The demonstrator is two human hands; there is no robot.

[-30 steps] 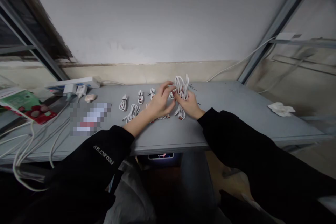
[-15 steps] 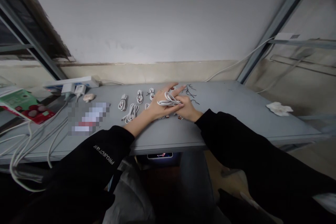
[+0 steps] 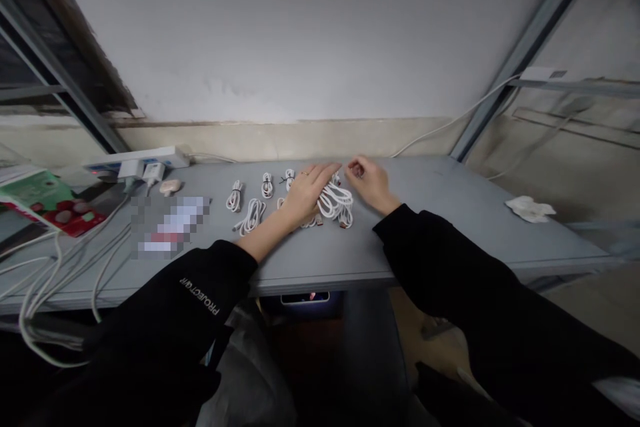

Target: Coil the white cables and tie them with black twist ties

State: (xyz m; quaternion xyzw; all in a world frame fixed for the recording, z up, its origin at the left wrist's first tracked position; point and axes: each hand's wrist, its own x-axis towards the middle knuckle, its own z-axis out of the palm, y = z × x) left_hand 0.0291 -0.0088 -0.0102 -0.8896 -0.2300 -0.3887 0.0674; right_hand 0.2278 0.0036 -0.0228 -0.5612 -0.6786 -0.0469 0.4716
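My left hand (image 3: 306, 191) lies flat with its fingers stretched out, pressing on a bundle of white cable (image 3: 336, 203) on the grey table (image 3: 440, 213). My right hand (image 3: 369, 181) hovers just right of the bundle with its fingers curled in a pinch near the small black twist ties; what it pinches is too small to make out. Several tied white cable coils (image 3: 250, 203) lie in a row to the left of my left hand.
A white power strip (image 3: 137, 161) with plugged chargers sits at the back left, loose white cords (image 3: 55, 267) trailing off the front left. A green and red packet (image 3: 47, 203) lies far left. A crumpled white tissue (image 3: 530, 208) lies at the right.
The cable bundle, held upright in both hands earlier, now lies on the table under my left hand. My right hand has let go of it and moved back and right.
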